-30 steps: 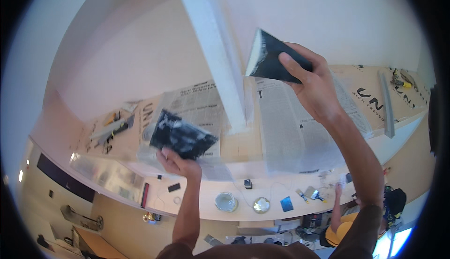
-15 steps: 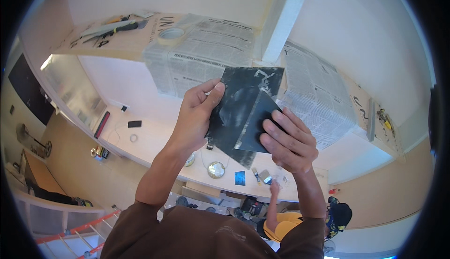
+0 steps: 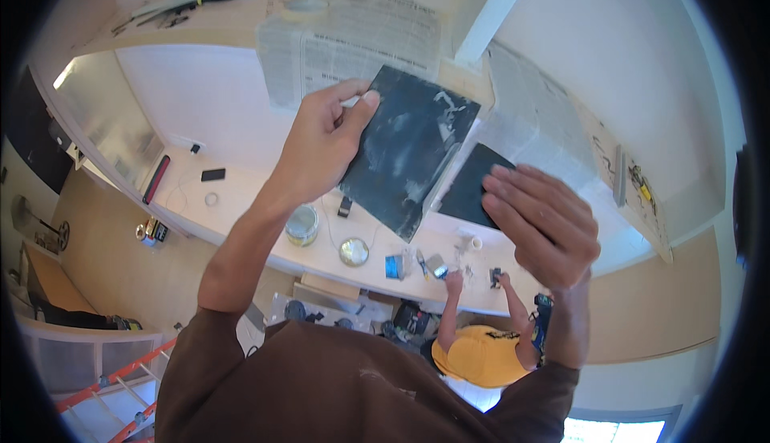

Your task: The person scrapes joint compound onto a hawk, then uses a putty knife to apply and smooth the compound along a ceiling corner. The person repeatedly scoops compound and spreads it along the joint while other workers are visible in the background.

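My left hand (image 3: 325, 138) grips the left edge of a larger dark, flat rectangular sheet (image 3: 401, 158), thumb on top. Whitish paste smears streak its face, thickest near the upper right corner. Just right of it, my right hand (image 3: 545, 222) pinches a smaller dark, flat spreader (image 3: 473, 186), whose left edge carries a pale line of paste. A narrow gap parts the spreader from the sheet. Both are held up in front of me, above the bench.
Newspaper sheets (image 3: 345, 50) cover part of the high shelf, where hand tools (image 3: 192, 2) lie at the far left. Below, the white bench (image 3: 249, 202) bears a tub (image 3: 302, 225) and a round lid (image 3: 354, 252). A co-worker in a yellow shirt (image 3: 481, 355) works there. An orange ladder (image 3: 120, 379) stands lower left.
The spreader has come off the sheet and moved right with my right hand. The view has shifted, and the co-worker now shows both arms at the bench.
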{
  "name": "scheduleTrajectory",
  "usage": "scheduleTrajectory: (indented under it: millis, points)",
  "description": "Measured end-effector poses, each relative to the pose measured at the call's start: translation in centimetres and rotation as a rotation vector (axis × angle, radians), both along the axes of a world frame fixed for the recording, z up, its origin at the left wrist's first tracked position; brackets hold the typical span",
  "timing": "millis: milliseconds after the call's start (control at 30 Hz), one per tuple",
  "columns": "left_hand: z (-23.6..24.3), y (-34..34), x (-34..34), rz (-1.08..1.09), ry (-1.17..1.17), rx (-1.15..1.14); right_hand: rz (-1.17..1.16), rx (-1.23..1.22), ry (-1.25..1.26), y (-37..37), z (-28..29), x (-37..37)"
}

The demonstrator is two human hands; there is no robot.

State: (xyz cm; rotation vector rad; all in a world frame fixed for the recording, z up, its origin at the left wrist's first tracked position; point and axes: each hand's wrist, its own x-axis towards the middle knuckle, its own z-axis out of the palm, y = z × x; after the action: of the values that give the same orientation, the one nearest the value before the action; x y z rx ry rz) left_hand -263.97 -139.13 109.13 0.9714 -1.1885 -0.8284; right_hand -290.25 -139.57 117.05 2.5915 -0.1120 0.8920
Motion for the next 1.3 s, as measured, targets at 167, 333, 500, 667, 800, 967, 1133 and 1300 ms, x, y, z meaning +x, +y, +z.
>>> scheduleTrajectory:
  millis: [167, 333, 500, 667, 800, 967, 1133, 1300]
  points:
    - [-0.2, 0.7, 0.2, -0.021, -0.180, 0.056, 0.008, -0.009, 0.208, 0.4, 0.3, 1.4]
    - [-1.5, -0.2, 0.2, -0.150, -0.033, 0.080, 0.010, 0.073, 0.306, 1.0, 0.6, 1.6]
    - [-1.7, -1.8, 0.7, -0.167, 0.042, 0.084, -0.021, 0.253, 0.383, 0.6, 1.3, 0.7]
    - [0.8, -3.9, 2.7, 0.039, 0.259, -0.060, -0.282, 1.051, 0.010, -1.6, 0.5, -4.4]
    - [0.4, -7.1, 3.4, 0.184, 0.225, -0.152, -0.279, 1.311, -0.389, -6.0, -0.5, -8.0]
    - [0.6, -12.5, 3.3, 0.416, 0.104, -0.325, -0.190, 1.268, -0.729, -13.2, -1.0, -9.9]
    - [0.8, -17.8, 1.9, 0.555, -0.141, -0.457, -0.322, 0.954, -0.720, -24.2, 1.9, -11.0]
    - [-1.2, -20.4, -0.3, 0.894, 0.028, -0.500, -0.509, 0.939, -0.549, -35.6, 2.5, -8.3]
